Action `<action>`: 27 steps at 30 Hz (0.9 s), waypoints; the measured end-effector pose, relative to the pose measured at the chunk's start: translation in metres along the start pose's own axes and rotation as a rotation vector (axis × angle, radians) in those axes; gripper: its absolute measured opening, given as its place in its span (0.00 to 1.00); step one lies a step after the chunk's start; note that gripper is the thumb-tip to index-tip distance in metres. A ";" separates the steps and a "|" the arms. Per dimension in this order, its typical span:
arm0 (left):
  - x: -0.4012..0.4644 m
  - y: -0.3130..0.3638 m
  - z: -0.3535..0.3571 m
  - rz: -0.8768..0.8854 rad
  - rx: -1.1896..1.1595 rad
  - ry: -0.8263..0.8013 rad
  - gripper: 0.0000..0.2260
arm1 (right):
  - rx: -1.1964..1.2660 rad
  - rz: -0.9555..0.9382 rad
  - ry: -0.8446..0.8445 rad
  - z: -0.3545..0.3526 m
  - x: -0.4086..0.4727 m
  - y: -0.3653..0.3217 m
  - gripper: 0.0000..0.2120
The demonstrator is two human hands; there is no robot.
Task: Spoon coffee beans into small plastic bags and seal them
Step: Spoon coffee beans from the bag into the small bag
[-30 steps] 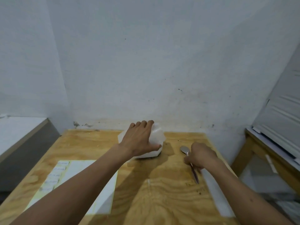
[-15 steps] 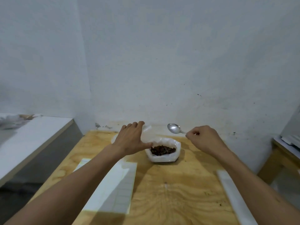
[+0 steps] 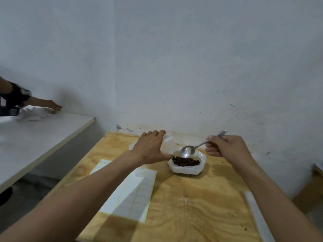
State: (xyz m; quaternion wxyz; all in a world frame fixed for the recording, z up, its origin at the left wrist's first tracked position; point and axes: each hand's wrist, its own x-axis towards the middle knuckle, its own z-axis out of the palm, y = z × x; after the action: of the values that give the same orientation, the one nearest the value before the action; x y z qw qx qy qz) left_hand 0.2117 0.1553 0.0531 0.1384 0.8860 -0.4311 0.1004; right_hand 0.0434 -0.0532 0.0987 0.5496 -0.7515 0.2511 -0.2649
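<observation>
A white hexagonal container (image 3: pixel 185 169) of dark coffee beans (image 3: pixel 185 161) stands at the far middle of the wooden table (image 3: pixel 183 215). My right hand (image 3: pixel 227 148) grips the handle of a metal spoon (image 3: pixel 186 151). The spoon's bowl hangs just above the beans at the container's far rim. My left hand (image 3: pixel 150 148) holds the translucent white lid (image 3: pixel 167 143) just left of the container, fingers over its top and thumb at its near edge. A white sheet with a grid of small rectangles (image 3: pixel 132 193) lies under my left forearm; whether these are the bags I cannot tell.
A white strip (image 3: pixel 257 217) lies along the table's right edge. A white counter (image 3: pixel 35 137) runs along the left, where another person's hand (image 3: pixel 52 106) reaches over crumpled white material (image 3: pixel 33 112). The wall stands right behind the table. A wooden piece (image 3: pixel 309 193) sits lower right.
My left hand lifted the lid off the container and moved it left, uncovering the beans. My right hand picked the spoon up from the table and brought its bowl down over the beans.
</observation>
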 end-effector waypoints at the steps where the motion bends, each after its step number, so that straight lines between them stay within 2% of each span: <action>1: 0.000 0.001 0.001 0.003 -0.003 0.000 0.40 | -0.092 -0.038 0.020 0.000 -0.001 0.002 0.11; 5: 0.002 0.007 0.006 0.020 -0.011 -0.005 0.40 | -0.304 -0.169 0.091 0.000 -0.002 0.006 0.11; 10: 0.002 0.009 0.011 0.032 -0.009 -0.019 0.39 | -0.301 -0.228 0.152 0.006 -0.002 0.018 0.05; 14: 0.001 0.007 0.012 0.026 -0.014 -0.019 0.39 | -0.267 -0.148 0.162 0.017 -0.001 0.032 0.04; 23: -0.004 0.002 0.012 0.024 -0.032 -0.038 0.40 | -0.033 0.163 0.176 0.032 0.004 0.057 0.06; 27: -0.003 -0.001 0.011 0.016 -0.050 -0.015 0.40 | 0.078 0.251 0.173 0.024 0.009 0.058 0.04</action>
State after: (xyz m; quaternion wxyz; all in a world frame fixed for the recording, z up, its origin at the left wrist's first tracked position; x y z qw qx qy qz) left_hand 0.2115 0.1547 0.0419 0.1565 0.8794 -0.4417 0.0843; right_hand 0.0616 -0.0585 0.0378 0.5833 -0.6669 0.3789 -0.2673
